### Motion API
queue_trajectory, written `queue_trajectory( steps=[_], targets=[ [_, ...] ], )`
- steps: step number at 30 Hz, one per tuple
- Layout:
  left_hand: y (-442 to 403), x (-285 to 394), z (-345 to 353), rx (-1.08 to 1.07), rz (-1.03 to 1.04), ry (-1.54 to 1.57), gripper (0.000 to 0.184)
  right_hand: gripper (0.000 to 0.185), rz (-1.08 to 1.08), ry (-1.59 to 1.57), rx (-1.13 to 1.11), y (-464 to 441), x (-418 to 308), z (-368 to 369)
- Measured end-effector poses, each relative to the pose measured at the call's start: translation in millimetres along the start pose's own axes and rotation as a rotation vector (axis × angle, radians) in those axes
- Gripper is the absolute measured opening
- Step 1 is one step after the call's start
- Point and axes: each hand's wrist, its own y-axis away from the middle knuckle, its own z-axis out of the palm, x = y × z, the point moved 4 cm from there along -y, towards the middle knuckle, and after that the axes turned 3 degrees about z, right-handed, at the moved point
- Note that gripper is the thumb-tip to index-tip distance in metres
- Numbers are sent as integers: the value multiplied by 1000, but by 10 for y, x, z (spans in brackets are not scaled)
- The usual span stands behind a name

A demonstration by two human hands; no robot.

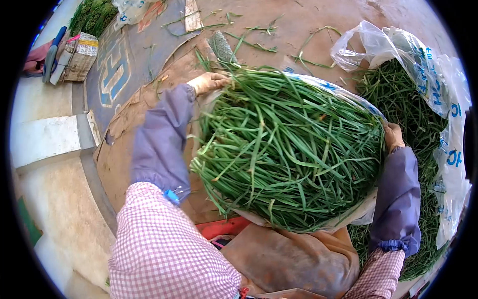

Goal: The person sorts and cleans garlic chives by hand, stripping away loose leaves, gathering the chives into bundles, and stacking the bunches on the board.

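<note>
We have a big bundle of long green leaves [294, 149] in the middle of the frame, white plastic [328, 85] showing along its edges. Our hands are well apart: the left hand [210, 82] touches the bundle's upper-left edge, the right hand [393, 136] its right end; with fingers partly hidden, we cannot tell whether they are clamped. At right, more leaves [406, 97] lie beside a printed plastic bag [453, 124].
</note>
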Motion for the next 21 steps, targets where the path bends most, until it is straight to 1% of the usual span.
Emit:
queue_trajectory(
  steps=[1,3,4,5,6,7,8,10,11,12,14,15,16,17,18,19,20,21],
  targets=[
    [75,82,40,77,11,-41,44,44,14,-42,28,-12,28,20],
    [124,-10,52,112,28,44,44,45,62,-104,93,31,124,-67],
    [130,-52,78,122,34,85,44,46,96,-118,80,48,172,-92],
    [186,-91,111,149,61,-36,42,47,122,-139,70,22,175,-100],
    [184,-142,147,264,62,-54,38,48,139,-161,62,8,97,-102],
    [181,-186,107,309,5,-108,37,44,167,-267,8,43,35,-93],
    [163,-229,86,353,-52,-160,36,43,75,-188,58,71,-67,-88],
    [5,-207,13,359,-191,-201,34,41,-101,-28,161,170,-269,-98],
    [-160,-486,-139,287,-75,-163,32,39,-84,-139,136,160,-286,-50],
    [-250,-513,-163,303,-170,-97,20,38,-27,-147,93,112,-255,-22],
    [-228,-441,-178,258,-108,2,18,38,93,-154,6,-56,-83,-71],
    [-243,-417,-181,247,-147,-42,16,36,134,-87,1,-107,-50,-78],
    [-253,-373,-161,235,-185,-83,14,36,177,-120,9,-145,11,-74],
    [-246,-364,-129,290,-264,-68,20,35,220,-151,17,-181,73,-47],
    [-388,-563,-221,239,-108,-179,19,34,261,-181,26,-241,172,-30],
    [-393,-612,-174,248,-59,-115,18,36,263,-119,-26,-328,248,-17],
    [-413,-648,-145,260,-9,-51,18,36,286,-263,-67,-380,350,17],
    [-302,-607,-76,329,21,84,26,37,312,-403,-110,-256,271,53]
  ],
)
